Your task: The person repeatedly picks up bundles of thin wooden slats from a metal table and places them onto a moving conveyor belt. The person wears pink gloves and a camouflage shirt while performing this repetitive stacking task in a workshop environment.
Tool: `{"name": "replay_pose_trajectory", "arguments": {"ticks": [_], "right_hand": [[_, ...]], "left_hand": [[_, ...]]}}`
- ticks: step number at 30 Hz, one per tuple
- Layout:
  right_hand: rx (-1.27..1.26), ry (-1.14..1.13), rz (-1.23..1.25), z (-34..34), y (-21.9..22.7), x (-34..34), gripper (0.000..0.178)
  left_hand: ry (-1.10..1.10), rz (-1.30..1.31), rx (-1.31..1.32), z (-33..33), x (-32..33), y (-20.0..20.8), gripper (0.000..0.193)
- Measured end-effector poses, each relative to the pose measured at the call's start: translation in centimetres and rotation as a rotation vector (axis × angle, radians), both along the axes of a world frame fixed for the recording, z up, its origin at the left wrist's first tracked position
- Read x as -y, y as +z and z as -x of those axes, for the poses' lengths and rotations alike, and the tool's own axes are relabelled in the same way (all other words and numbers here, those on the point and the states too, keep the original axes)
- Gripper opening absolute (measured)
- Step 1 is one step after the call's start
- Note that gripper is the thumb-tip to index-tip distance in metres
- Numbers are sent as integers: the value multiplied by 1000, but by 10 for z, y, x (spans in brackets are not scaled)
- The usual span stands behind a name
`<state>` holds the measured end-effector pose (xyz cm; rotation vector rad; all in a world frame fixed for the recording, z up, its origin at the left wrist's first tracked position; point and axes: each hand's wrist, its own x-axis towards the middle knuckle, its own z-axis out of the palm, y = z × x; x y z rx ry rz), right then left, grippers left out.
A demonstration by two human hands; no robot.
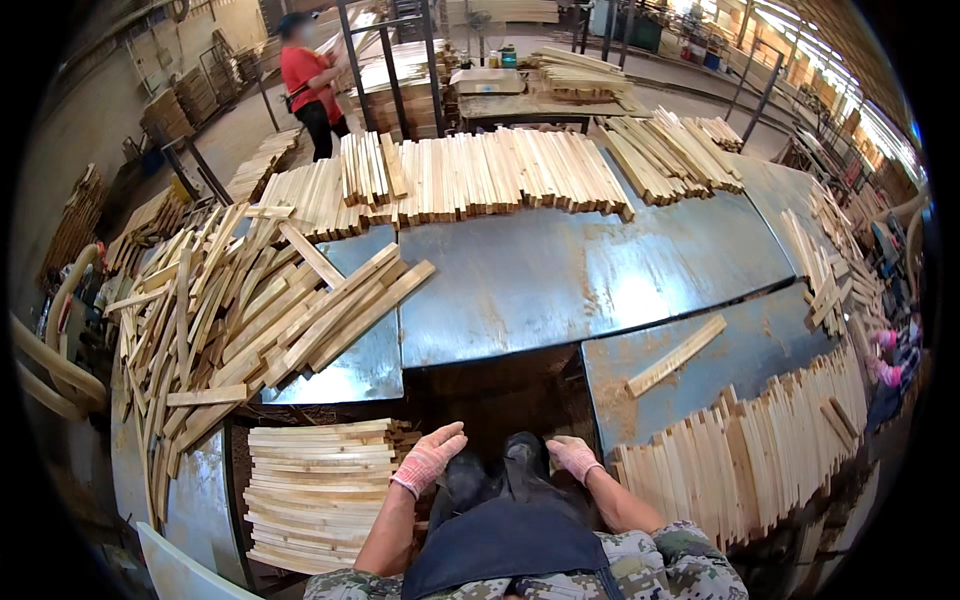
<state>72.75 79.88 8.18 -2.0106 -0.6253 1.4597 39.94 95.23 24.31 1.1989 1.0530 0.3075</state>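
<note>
Hands in pink knit gloves rest low in the view, above the person's dark apron and boots: the left hand (428, 460) lies loosely open, fingers together, just beside the neat stack of wooden slats (318, 492) at lower left; the right hand (573, 457) is likewise relaxed and holds nothing, close to the row of upright slats (745, 450) at lower right. A single loose slat (677, 355) lies on the dusty metal tabletop (560, 280), well apart from both hands. A jumbled heap of slats (235, 310) fills the left side, and ordered rows (470, 175) line the far edge, behind which stands a person in a red shirt (312, 85)
</note>
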Motion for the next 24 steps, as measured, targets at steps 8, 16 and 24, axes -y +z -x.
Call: {"name": "replay_pose_trajectory", "arguments": {"ticks": [8, 16, 24], "right_hand": [[217, 373, -95, 9, 59, -255, 72], [598, 566, -200, 20, 73, -594, 78], [693, 550, -245, 53, 58, -852, 78]], "left_hand": [[212, 89, 113, -1, -153, -27, 52], [597, -257, 41, 13, -449, -73, 63], [566, -413, -474, 28, -688, -113, 85]]}}
